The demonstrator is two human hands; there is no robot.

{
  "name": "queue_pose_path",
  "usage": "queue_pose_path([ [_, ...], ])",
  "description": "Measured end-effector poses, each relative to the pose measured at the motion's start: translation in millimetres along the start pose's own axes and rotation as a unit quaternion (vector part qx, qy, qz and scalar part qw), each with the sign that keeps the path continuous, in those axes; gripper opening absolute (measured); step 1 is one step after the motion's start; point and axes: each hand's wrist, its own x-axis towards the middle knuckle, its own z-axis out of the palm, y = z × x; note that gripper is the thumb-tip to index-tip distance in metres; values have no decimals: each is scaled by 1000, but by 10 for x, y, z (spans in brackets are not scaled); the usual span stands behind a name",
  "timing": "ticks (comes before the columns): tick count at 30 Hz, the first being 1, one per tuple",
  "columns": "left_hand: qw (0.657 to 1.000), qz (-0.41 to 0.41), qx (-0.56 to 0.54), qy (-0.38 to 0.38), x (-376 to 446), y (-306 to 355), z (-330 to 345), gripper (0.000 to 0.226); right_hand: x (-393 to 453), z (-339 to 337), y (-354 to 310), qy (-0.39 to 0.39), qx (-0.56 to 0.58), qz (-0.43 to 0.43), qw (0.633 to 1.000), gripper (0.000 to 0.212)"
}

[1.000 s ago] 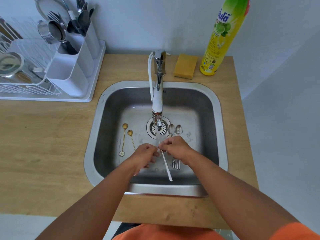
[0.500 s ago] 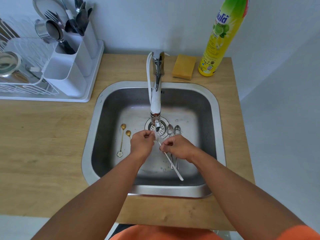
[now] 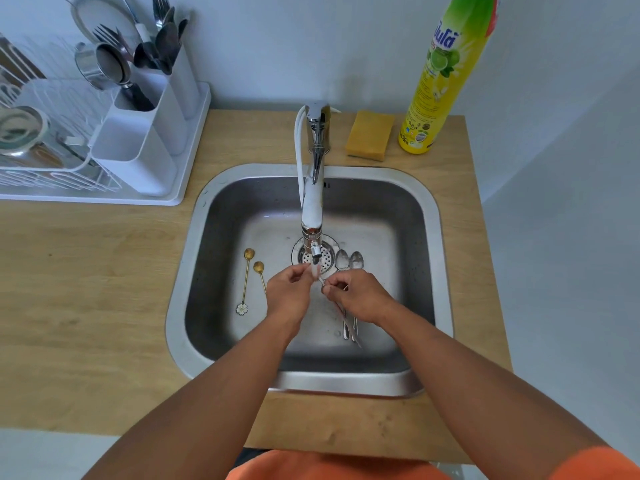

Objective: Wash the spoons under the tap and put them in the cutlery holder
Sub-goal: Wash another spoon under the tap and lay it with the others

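Steel spoon (image 3: 323, 285) sits under the tap (image 3: 313, 216) over the sink (image 3: 429, 216), right hand (image 3: 356, 299) fingers closed on its handle, left hand (image 3: 289, 292) fingers pinching its bowl; two gold spoons (image 3: 246, 282) lie at nine o'clock; cutlery holder (image 3: 138, 147) stands on the counter (image 3: 86, 289) at ten o'clock.

Both forearms are seen bare from elbow to wrist, and nothing is worn on the left hand (image 3: 289, 296) or right hand (image 3: 358, 299). An orange garment (image 3: 332, 467) is glimpsed below, with an orange short sleeve (image 3: 602, 462) at the right arm.
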Motion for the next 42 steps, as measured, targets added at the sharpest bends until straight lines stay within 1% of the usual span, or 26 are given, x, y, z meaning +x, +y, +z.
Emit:
queue_pose_path([
  [1,1000,4,12,3,-7,-4,5,11,5,-8,-3,1,-5,-1,1000,14],
  [3,999,5,39,4,-5,-25,-4,23,9,-22,-3,1,-13,-2,1000,13],
  [5,999,5,52,-4,-3,-31,-24,28,3,-25,0,-3,-20,-6,1000,13],
  [8,998,19,58,-17,-4,-38,-44,26,-6,-17,10,-5,-34,-13,999,17],
  [11,996,43,76,-28,2,-62,-57,16,-21,-24,-9,-8,-26,-19,999,21],
  [15,991,73,109,-6,-7,-51,-39,8,-28,-16,-35,-11,-35,-27,999,17],
  [18,985,101,138,12,-36,-5,-19,17,-26,-14,-33,-2,-38,-34,999,14],
  [20,979,123,160,16,-62,23,-14,25,-26,-25,-23,2,-36,-38,999,17],
  [24,975,143,166,31,-83,65,-19,30,-38,-36,6,-4,-35,-44,998,13],
  [25,975,145,165,24,-75,69,-35,31,-48,-34,19,-5,-33,-46,998,13],
  [27,976,146,160,-23,-57,70,-99,29,-69,-31,54,-6,-27,-50,998,14],
  [30,978,117,133,-114,-24,73,-237,21,-92,-47,92,-10,-21,-61,998,21],
  [31,980,91,115,-136,-9,69,-275,18,-97,-54,94,-13,-19,-68,997,23],
  [33,983,11,51,-176,-7,57,-320,16,-105,-62,73,-20,-15,-82,996,23],
  [35,979,-54,-15,-198,-18,44,-321,22,-105,-68,44,-27,-9,-89,996,21],
  [37,979,-70,-39,-186,-36,53,-293,28,-107,-67,23,-30,-6,-94,995,20],
  [42,994,-51,-8,-99,-79,126,-183,31,-110,-52,23,-40,6,-93,995,18],
])
